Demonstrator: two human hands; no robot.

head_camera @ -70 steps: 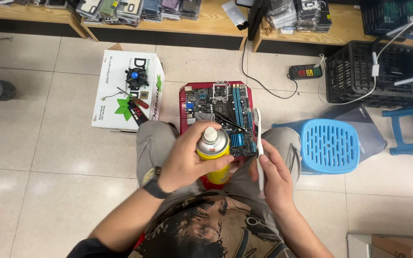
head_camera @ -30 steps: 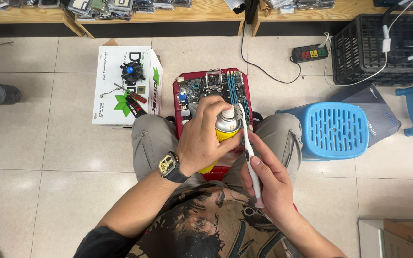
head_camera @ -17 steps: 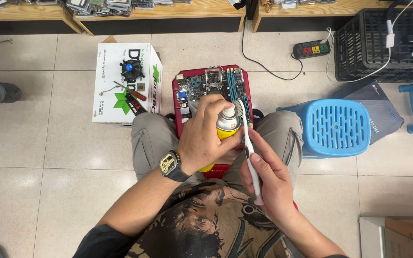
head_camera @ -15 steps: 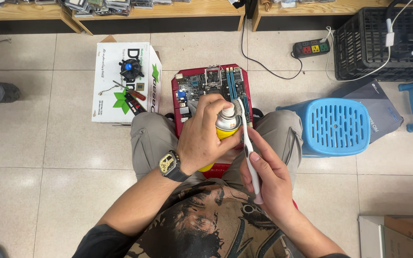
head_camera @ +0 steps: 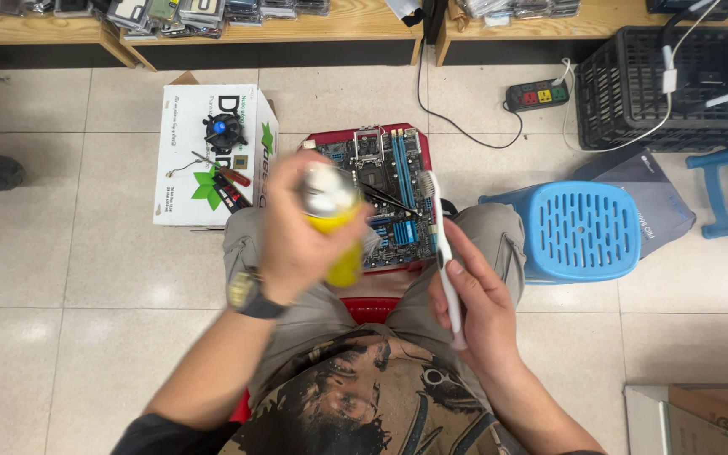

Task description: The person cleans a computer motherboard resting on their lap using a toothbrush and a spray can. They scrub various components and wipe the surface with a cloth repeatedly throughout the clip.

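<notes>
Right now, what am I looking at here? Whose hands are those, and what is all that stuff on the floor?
The picture comes from a small camera worn on a person's head, so you look straight down, just as they do. The person is sitting, and you see their knees and their own two arms.

The left hand, with a watch on its wrist, grips a yellow spray can. The can looks blurry. The right hand holds a white toothbrush, bristles pointing away.

Across the knees lies a computer circuit board, green and blue with many tiny parts, on something red.

On the tiled floor to the left is a white cardboard box with a little round fan and a screwdriver on top. To the right stands a blue plastic stool, and farther back a black crate and a power strip.
</notes>
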